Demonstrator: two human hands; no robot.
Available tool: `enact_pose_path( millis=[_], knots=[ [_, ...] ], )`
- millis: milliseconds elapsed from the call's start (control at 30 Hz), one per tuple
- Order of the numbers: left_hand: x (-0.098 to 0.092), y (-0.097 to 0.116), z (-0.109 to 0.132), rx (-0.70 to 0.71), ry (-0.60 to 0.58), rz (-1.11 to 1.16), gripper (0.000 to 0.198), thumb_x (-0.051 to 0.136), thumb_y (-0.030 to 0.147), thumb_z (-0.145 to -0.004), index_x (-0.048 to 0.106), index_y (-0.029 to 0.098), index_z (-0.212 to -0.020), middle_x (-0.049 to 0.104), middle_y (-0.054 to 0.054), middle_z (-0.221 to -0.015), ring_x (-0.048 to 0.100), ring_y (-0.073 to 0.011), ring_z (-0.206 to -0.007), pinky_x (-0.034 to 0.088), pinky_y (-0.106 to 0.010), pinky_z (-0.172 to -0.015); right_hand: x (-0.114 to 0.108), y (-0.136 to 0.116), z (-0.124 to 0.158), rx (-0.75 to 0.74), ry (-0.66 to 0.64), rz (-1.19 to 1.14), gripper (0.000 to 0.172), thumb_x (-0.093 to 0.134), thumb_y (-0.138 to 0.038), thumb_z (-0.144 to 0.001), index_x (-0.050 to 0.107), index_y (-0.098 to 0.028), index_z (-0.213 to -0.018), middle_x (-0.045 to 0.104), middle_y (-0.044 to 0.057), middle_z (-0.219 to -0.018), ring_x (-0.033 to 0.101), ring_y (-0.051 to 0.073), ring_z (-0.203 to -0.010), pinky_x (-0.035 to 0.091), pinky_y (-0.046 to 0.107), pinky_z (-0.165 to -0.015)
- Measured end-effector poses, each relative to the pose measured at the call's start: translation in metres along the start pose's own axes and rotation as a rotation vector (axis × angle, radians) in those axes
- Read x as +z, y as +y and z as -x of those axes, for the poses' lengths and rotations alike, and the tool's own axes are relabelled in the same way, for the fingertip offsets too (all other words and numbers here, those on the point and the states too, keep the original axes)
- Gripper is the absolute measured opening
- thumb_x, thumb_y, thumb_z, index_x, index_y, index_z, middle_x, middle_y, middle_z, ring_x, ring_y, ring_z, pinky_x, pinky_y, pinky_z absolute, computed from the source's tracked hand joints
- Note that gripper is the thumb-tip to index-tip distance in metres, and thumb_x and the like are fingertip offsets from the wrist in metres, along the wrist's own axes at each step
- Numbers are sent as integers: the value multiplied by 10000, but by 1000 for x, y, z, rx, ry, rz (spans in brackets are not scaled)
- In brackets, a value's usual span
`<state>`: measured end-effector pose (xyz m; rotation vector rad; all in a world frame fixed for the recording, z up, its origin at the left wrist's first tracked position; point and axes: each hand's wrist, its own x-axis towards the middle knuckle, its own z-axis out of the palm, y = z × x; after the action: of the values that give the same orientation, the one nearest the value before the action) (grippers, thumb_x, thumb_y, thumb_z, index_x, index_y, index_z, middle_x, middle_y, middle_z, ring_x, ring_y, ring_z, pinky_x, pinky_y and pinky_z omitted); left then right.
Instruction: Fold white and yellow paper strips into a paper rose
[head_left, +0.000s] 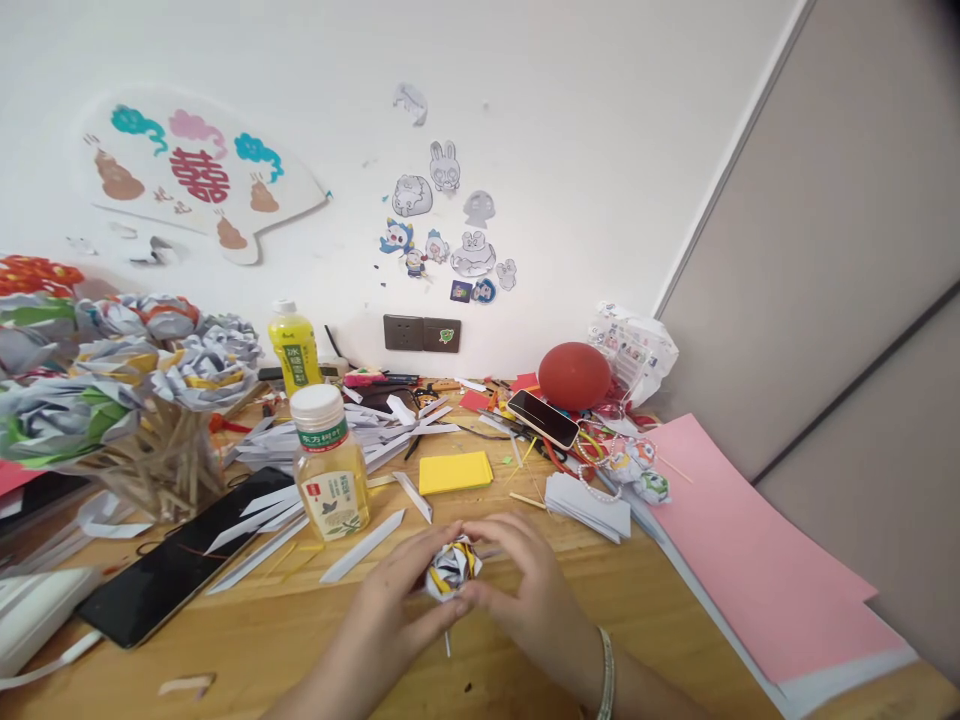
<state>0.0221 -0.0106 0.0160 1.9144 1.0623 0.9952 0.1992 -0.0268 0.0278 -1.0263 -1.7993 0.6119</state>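
Observation:
Between my two hands, low in the middle of the head view, is a white and yellow paper flower (454, 566). My left hand (394, 590) curls round its left side, thumb along the lower edge. From the right, my right hand (529, 575) closes on it, with the thumb at the lower right petals and the fingers over the top. A thin pale stem shows below the flower. Just beyond lie a stack of yellow paper (455, 473) and white paper strips (363, 547).
At the left, many paper flowers (67, 415) stand on sticks in a container. A tea bottle (330, 465), a yellow drink bottle (293, 345) and a black tablet (180, 555) sit nearby. Further right are a phone (544, 418), a red balloon (575, 376), white paper slips (589, 507) and pink sheets (757, 560).

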Motion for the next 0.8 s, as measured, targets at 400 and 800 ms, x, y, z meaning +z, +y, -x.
enact_pose_path(
  millis=[400, 800],
  knots=[
    [5, -1, 0, 90, 135, 30, 351, 663, 216, -668, 573, 199, -1007, 673, -94, -994, 643, -245, -925, 530, -311, -776, 2, 16, -8, 445, -8, -577, 286, 689, -388, -703, 624, -152, -851, 685, 57, -816, 640, 204, -790, 489, 325, -731],
    [15, -3, 3, 75, -28, 45, 262, 571, 311, -776, 611, 214, -1016, 633, -102, -1115, 587, -248, -1027, 496, -344, -847, 10, 24, -8, 463, 115, -442, 244, 689, -256, -667, 655, -141, -880, 705, 83, -836, 658, 230, -802, 517, 360, -738]
  ],
)
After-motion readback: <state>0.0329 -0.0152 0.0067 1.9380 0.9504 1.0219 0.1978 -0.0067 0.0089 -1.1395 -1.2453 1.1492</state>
